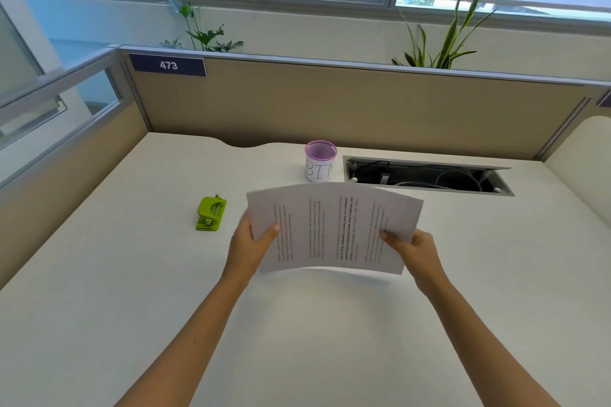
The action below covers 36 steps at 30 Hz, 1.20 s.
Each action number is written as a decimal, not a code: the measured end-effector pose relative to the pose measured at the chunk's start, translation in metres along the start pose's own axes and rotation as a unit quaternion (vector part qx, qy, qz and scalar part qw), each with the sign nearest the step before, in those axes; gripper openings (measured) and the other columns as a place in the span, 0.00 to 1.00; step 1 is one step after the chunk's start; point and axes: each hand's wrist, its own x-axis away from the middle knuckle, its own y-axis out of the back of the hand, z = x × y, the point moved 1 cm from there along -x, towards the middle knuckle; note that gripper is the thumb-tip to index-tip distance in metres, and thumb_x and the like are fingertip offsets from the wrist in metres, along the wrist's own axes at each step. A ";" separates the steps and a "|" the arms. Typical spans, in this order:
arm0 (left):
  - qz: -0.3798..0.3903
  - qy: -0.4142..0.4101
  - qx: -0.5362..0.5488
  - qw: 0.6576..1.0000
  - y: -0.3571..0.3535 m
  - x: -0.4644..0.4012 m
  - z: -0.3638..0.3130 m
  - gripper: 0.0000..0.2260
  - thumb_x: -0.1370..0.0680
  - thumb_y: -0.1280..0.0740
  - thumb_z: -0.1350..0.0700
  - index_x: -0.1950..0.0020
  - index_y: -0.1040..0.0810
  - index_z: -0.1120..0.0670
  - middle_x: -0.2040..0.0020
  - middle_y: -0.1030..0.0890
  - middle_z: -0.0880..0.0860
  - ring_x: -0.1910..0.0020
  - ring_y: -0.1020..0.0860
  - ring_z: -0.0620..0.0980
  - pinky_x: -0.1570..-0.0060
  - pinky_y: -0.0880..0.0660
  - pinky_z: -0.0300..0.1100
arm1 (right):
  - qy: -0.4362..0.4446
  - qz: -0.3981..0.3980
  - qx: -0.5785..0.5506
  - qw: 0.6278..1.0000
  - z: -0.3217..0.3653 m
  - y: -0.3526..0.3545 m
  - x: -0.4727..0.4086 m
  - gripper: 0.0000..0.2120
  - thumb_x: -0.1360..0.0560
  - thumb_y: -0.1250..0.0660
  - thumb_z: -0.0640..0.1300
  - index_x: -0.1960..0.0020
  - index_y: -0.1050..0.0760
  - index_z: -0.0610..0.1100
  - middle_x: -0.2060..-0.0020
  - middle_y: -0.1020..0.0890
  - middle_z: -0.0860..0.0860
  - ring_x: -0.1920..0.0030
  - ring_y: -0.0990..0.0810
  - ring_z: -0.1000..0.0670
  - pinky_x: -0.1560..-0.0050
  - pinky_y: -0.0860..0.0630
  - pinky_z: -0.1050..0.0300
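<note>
A printed sheet of paper (334, 228) hangs above the white desk (132, 274), turned sideways so its text lines run up and down. My left hand (251, 241) pinches its left edge, thumb on top. My right hand (413, 249) pinches its right edge the same way. The sheet bows slightly upward in the middle and casts a shadow on the desk below. A green hole punch (211, 213) lies on the desk to the left of the paper, apart from my hands.
A pink mesh cup (320, 160) with a paper label reading "BI" stands behind the sheet. To its right an open cable tray (426, 175) is sunk into the desk. Beige partition panels (330, 102) close off the back and left sides.
</note>
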 end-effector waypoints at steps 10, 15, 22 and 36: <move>0.009 -0.348 -0.344 0.872 -0.003 -0.016 -0.092 0.40 0.31 0.29 0.42 0.25 0.47 0.48 0.23 0.46 0.57 0.24 0.48 0.56 0.29 0.47 0.53 | 0.161 0.073 0.313 0.933 0.104 0.026 -0.031 0.04 0.28 0.28 0.39 0.62 0.17 0.44 0.70 0.20 0.53 0.67 0.24 0.54 0.70 0.31 0.71; 0.173 -0.302 -0.272 0.897 -0.025 -0.010 -0.114 0.28 0.26 0.33 0.44 0.28 0.40 0.40 0.26 0.37 0.50 0.28 0.41 0.46 0.32 0.41 0.44 | 0.241 0.145 0.406 0.870 0.160 0.007 -0.023 0.03 0.28 0.28 0.40 0.56 0.15 0.44 0.68 0.18 0.56 0.64 0.22 0.55 0.63 0.29 0.70; 0.230 -0.153 -0.130 0.952 -0.025 -0.009 -0.104 0.07 0.20 0.38 0.50 0.53 0.22 0.39 0.56 0.18 0.40 0.57 0.19 0.45 0.64 0.26 0.31 | 0.266 0.137 0.318 0.900 0.202 0.035 -0.020 0.04 0.32 0.25 0.48 0.57 0.18 0.53 0.68 0.16 0.61 0.67 0.19 0.62 0.65 0.28 0.75; 0.149 -0.086 0.037 0.984 -0.035 -0.012 -0.098 0.07 0.25 0.36 0.45 0.52 0.19 0.36 0.54 0.15 0.43 0.55 0.17 0.47 0.59 0.18 0.43 | 0.101 0.113 -0.146 0.978 0.090 -0.011 -0.014 0.10 0.32 0.28 0.38 0.51 0.17 0.46 0.52 0.14 0.49 0.51 0.15 0.46 0.55 0.19 0.54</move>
